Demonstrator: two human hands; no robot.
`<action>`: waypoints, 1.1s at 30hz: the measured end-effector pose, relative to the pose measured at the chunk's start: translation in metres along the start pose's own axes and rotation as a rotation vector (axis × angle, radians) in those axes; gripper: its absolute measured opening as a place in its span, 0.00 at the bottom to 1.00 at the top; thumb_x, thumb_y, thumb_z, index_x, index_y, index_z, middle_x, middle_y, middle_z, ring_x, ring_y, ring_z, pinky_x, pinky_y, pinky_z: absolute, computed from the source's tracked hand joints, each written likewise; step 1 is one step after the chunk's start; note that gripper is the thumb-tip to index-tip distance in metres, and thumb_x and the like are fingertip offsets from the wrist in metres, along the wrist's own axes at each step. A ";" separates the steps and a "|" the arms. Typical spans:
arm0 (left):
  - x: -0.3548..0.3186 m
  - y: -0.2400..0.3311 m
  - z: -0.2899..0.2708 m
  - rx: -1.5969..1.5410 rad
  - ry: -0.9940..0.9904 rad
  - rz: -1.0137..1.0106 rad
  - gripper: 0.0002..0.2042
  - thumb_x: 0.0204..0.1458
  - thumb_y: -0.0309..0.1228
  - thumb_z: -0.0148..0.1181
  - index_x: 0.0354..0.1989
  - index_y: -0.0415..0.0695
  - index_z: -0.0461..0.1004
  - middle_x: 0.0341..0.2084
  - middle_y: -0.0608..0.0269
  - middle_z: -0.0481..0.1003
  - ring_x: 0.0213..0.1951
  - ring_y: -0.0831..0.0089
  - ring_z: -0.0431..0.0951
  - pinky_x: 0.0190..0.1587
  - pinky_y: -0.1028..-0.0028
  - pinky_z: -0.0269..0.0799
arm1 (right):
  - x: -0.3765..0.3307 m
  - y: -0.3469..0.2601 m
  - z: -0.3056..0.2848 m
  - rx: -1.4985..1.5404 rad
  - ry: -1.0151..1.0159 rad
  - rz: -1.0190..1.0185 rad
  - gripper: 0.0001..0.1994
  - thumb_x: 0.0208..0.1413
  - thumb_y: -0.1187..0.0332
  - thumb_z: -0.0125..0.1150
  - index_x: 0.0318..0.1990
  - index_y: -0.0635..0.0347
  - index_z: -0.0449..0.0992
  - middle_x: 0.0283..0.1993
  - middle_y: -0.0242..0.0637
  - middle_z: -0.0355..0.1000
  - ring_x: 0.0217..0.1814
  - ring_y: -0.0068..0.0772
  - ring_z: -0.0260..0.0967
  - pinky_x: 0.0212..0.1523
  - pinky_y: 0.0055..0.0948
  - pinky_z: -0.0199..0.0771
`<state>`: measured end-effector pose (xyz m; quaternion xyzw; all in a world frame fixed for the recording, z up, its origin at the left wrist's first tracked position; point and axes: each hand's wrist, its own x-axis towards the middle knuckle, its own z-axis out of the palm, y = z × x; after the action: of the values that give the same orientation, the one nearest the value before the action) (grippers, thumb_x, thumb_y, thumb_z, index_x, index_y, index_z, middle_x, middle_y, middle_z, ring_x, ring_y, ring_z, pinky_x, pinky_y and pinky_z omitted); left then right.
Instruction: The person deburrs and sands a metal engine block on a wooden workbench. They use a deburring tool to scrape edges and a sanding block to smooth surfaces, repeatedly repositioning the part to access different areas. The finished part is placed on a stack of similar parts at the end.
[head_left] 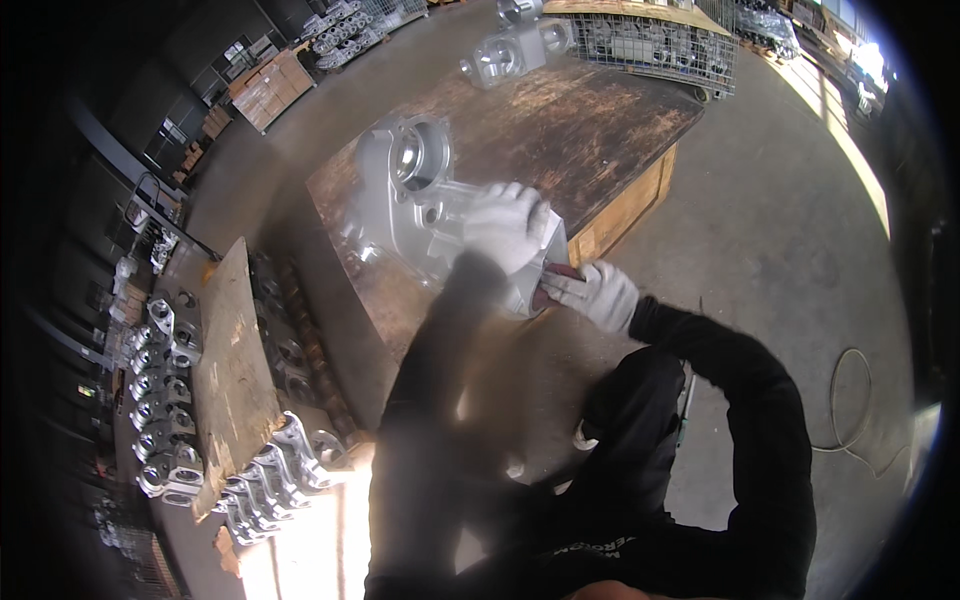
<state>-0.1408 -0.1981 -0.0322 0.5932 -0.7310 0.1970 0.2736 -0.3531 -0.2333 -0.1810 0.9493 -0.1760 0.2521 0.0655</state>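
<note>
A large silver-grey metal casting (440,205) with a round bore at its far end lies on the brown wooden tabletop (610,115). My left hand (508,225), in a white glove, grips the casting's near part with its fingers curled over the top. In a white glove too, my right hand (603,297) holds a dark red abrasive pad (552,287) against the near end face of the casting. The fingers of that hand lie along the pad and cover part of it.
Another metal casting (510,55) stands at the table's far edge, before a wire cage (650,45) full of parts. On the left, several castings (265,485) sit around a wooden board (235,360). A pale hose (850,400) curls on the floor at right.
</note>
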 end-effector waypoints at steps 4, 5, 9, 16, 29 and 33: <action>-0.001 0.000 0.016 0.152 0.005 -0.007 0.16 0.67 0.40 0.48 0.37 0.44 0.80 0.34 0.55 0.80 0.43 0.54 0.79 0.54 0.56 0.72 | -0.008 -0.061 0.004 0.907 0.157 0.332 0.24 0.65 0.67 0.62 0.69 0.53 0.76 0.59 0.36 0.77 0.41 0.29 0.74 0.41 0.27 0.74; -0.002 -0.001 0.015 0.151 0.002 0.026 0.16 0.67 0.39 0.49 0.37 0.44 0.80 0.34 0.55 0.80 0.43 0.54 0.79 0.54 0.55 0.72 | -0.009 -0.071 0.004 1.310 0.083 0.537 0.22 0.66 0.69 0.63 0.67 0.56 0.76 0.51 0.34 0.79 0.38 0.25 0.73 0.39 0.24 0.74; -0.001 -0.004 0.010 0.133 0.035 0.106 0.13 0.65 0.38 0.51 0.37 0.43 0.79 0.34 0.54 0.79 0.42 0.51 0.79 0.53 0.54 0.72 | -0.011 -0.074 0.003 1.444 0.200 0.536 0.22 0.61 0.70 0.65 0.64 0.58 0.78 0.47 0.30 0.80 0.35 0.23 0.73 0.36 0.24 0.75; -0.004 -0.009 0.017 0.089 0.036 0.129 0.09 0.62 0.34 0.57 0.35 0.42 0.78 0.34 0.51 0.79 0.41 0.49 0.79 0.50 0.53 0.73 | -0.002 -0.046 0.000 0.508 0.120 0.272 0.27 0.56 0.69 0.61 0.66 0.47 0.77 0.69 0.35 0.75 0.42 0.42 0.75 0.41 0.38 0.79; -0.002 -0.002 0.008 0.097 -0.001 0.108 0.09 0.63 0.34 0.56 0.37 0.42 0.78 0.36 0.51 0.79 0.44 0.49 0.79 0.54 0.53 0.72 | 0.012 -0.111 -0.019 0.765 0.484 0.586 0.19 0.60 0.74 0.60 0.58 0.60 0.78 0.57 0.40 0.78 0.49 0.36 0.77 0.45 0.33 0.80; -0.006 -0.004 0.009 0.145 -0.074 0.069 0.10 0.64 0.35 0.54 0.38 0.43 0.79 0.39 0.52 0.80 0.47 0.50 0.79 0.56 0.52 0.70 | -0.006 -0.048 -0.005 0.007 -0.024 -0.032 0.24 0.61 0.67 0.55 0.66 0.47 0.75 0.71 0.31 0.73 0.50 0.38 0.74 0.48 0.35 0.79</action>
<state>-0.1377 -0.2000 -0.0427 0.5927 -0.7447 0.2365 0.1957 -0.3421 -0.1858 -0.1817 0.9551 -0.1607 0.2403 0.0643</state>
